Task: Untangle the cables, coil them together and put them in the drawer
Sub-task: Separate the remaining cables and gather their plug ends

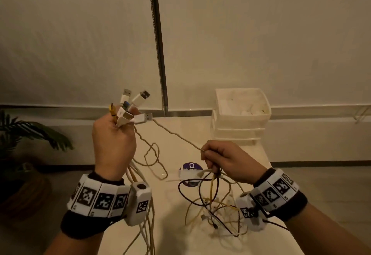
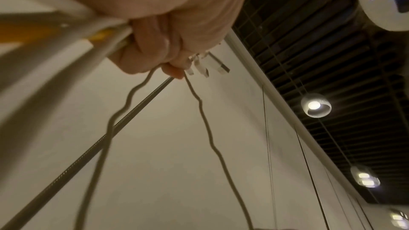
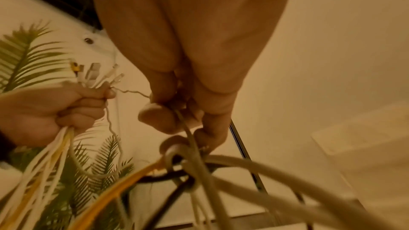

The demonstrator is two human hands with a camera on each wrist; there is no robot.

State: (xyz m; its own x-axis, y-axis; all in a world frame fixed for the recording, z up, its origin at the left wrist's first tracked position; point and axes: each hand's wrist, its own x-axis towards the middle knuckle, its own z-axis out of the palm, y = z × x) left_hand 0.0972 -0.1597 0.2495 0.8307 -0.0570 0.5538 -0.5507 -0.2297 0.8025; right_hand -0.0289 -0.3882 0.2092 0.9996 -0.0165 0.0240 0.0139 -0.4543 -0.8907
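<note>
Dim warm light; wrist views blurred, edges distorted.

Drawer unit at table's far right, cable tangle nearer — plant off left

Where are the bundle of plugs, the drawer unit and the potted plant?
bundle of plugs (image 1: 132, 107), head view, on a white plug body.
drawer unit (image 1: 240, 134), head view, on its front wall.
potted plant (image 1: 40, 132), head view, on a leaf.
</note>
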